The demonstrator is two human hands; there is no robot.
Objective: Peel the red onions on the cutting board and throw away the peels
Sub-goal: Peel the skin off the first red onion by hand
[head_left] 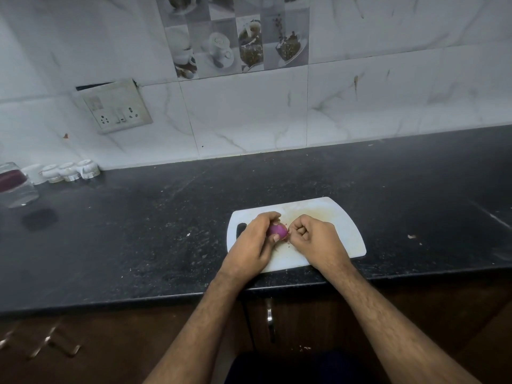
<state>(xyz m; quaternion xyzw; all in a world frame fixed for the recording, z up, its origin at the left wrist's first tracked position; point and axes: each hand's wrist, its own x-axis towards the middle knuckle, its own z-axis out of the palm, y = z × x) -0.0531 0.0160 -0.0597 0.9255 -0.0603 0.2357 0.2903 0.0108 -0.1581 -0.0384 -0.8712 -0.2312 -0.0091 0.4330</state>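
Note:
A small red onion, purple and shiny, is held just above the white cutting board near its left half. My left hand grips the onion from the left, fingers curled over its top. My right hand is right beside it, fingers curled, pinching a thin strip of peel at the onion's right end. Most of the onion is hidden by my hands. Tiny peel scraps lie on the board below.
The board sits near the front edge of a black stone counter. At the far left stand a glass jar and small white cups. A switch socket hangs on the tiled wall. Cabinet doors with a handle lie below.

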